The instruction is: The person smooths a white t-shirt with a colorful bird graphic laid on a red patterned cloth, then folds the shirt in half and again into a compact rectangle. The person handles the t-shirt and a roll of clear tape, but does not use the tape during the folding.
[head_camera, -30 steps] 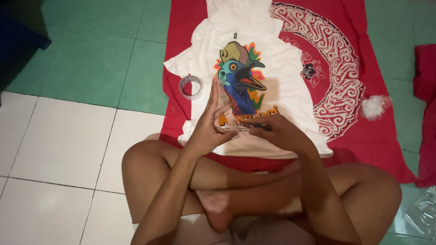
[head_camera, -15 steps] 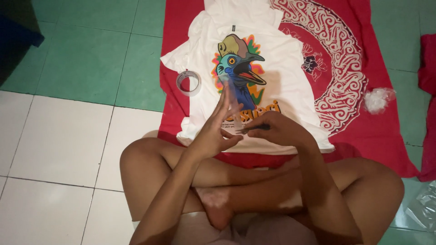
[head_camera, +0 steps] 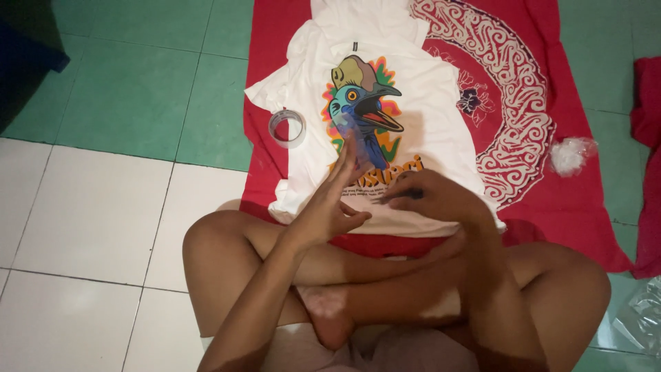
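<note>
Just beyond your crossed legs, both hands hover over the lower hem of the white T-shirt point(head_camera: 427, 124); your left hand point(head_camera: 330, 207) stands edge-up with fingers point(head_camera: 348, 162) straight and released, gripping nothing; your right hand point(head_camera: 434, 196) lies palm-down, fingertips pinched at the shirt's printed lettering, though I cannot tell what they hold; the shirt runs lengthwise away from you on the red cloth point(head_camera: 585, 213), a tape roll point(head_camera: 287, 127) further off to the left.

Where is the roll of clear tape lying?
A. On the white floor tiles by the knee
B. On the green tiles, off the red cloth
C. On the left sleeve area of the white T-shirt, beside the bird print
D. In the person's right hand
C: the roll of clear tape rests on the white T-shirt, left of the bird print, touched by neither hand.
</note>
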